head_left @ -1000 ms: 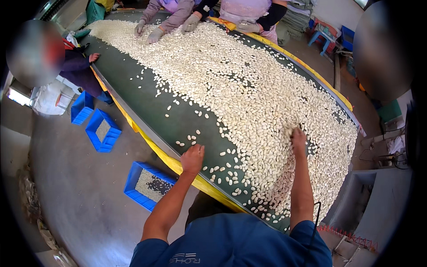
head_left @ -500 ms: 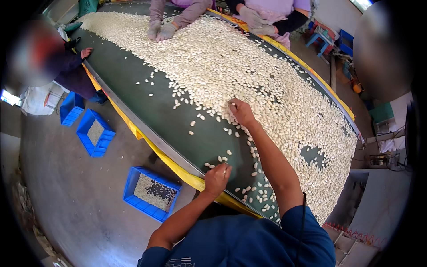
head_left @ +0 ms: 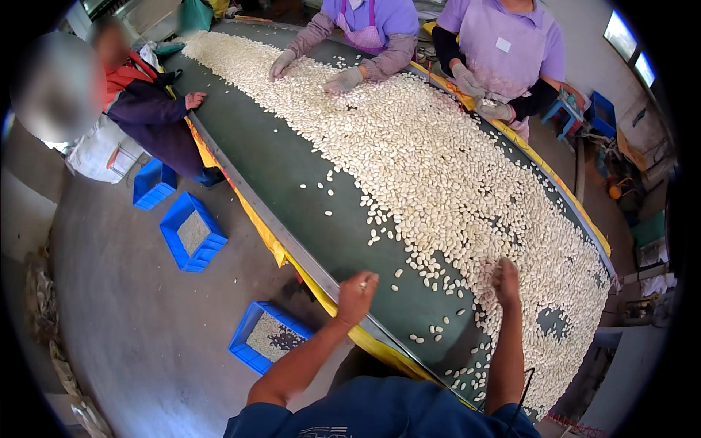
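Large white beans lie in a broad spread over a dark green table. Near the table's front rim, my left hand is closed, with a pale bean showing between thumb and fingers. My right hand is farther right, at the near part of the bean spread. Its fingers are drawn together, and what they hold, if anything, is hidden. A few loose beans lie on the green surface between my two hands.
Blue crates with beans in them stand on the floor to the left. Yellow sheeting hangs along the table's metal rim. Across the table, a co-worker's gloved hands touch the beans; another person stands beside them. A third person's hand rests on the left rim.
My view has shifted. My right hand has moved right and nearer over the beans. My left hand has drawn back from loose beans toward the rim. The far co-worker's gloved hands have spread apart.
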Available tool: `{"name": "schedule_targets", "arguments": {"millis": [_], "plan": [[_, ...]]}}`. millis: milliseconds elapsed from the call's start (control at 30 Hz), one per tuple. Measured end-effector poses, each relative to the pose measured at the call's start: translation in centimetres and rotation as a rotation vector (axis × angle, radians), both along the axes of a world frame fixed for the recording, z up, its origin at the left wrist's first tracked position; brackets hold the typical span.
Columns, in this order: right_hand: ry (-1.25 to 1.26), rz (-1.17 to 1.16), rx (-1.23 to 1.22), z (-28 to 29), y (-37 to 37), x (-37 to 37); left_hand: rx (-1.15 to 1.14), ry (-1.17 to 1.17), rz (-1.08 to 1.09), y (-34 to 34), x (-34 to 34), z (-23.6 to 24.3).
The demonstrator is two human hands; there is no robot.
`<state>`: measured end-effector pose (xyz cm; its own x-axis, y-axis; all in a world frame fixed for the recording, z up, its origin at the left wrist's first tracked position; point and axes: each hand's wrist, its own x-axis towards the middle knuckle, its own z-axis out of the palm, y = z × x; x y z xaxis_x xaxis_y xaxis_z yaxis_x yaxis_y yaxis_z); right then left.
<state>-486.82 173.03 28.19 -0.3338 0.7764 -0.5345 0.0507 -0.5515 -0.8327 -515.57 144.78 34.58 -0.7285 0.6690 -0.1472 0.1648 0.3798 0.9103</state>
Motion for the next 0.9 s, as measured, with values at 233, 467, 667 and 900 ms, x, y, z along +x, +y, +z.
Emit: {"name": "schedule_targets", "arguments": {"millis": [233, 467, 667, 900], "plan": [[-0.466, -0.758, 0.164, -7.8, 4.4, 21.3, -0.03, 0.384, -0.076, -0.2, -9.8, -2.4], [-1.067, -0.059, 0.717, -11.1, 3.7, 2.0, -0.069, 0.506, -0.074, 0.4, -11.0, -5.9], [-0.335, 0.412, 0.525, -7.3, -1.2, -15.8, -0.113, 0.433, -0.1, 1.0, -12.8, -6.1], [-0.28, -0.054, 0.364, -4.7, 7.8, -13.2, -0.113, 0.501, -0.072, 1.2, -15.0, -6.6]]}}
